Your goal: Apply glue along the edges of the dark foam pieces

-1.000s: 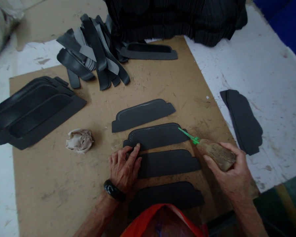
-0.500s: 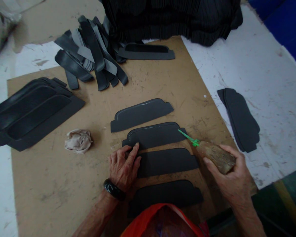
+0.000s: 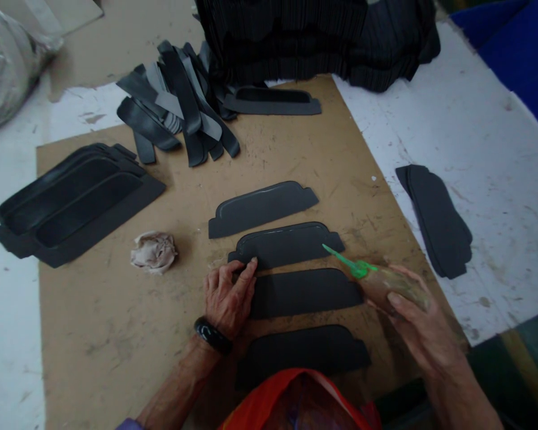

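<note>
Four dark grey shaped pieces lie in a column on the brown board: a top one (image 3: 263, 209), a second (image 3: 291, 245), a third (image 3: 307, 292) and a lowest (image 3: 302, 352). A thin glossy line follows the upper edge of the top two. My left hand (image 3: 228, 295), a black band at its wrist, rests with fingers apart at the left end of the second piece. In my right hand (image 3: 412, 310) is a brownish squeeze bottle (image 3: 392, 286) with a green nozzle, whose tip points left over the second piece's right part.
A crumpled cloth (image 3: 154, 252) sits left of the pieces. Stacked black pieces (image 3: 80, 203) lie farther left, loose strips (image 3: 179, 107) behind. A large black stack (image 3: 314, 42) stands at the back. More grey pieces (image 3: 437, 221) lie on white paper (image 3: 484, 155) at right.
The bottle has tilted flatter in my right hand, its nozzle tip slightly lower over the second piece. My left hand stays at that piece's left end. The whole view has shifted slightly.
</note>
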Available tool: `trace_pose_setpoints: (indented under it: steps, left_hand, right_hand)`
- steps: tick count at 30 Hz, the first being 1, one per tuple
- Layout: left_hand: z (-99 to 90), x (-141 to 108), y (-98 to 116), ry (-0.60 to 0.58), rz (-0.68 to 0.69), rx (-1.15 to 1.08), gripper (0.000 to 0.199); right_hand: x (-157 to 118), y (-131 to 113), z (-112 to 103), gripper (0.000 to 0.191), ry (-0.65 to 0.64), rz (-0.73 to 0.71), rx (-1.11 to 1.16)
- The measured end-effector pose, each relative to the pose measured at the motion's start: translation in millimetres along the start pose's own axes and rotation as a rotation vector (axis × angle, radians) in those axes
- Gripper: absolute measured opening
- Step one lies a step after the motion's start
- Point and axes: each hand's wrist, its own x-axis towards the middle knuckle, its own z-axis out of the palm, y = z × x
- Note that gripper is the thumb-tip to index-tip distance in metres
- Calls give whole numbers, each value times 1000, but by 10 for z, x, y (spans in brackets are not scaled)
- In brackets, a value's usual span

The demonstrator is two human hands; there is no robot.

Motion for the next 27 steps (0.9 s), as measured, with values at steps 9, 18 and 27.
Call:
trace_pose_setpoints:
  steps: [9,18,27]
  left_hand:
    - [-59,47,5,-24,-36,-42,29]
    - [-208,-216,-39,154,-65,-183,23]
    - [-238,-972,360,-68,-35,-190,34]
  right_hand:
    - [-233,30,59,41,-110,295,527]
    - [-357,-19,209,48,-169,253,319]
    - [-444,-14,548,51,-252,-344,-328]
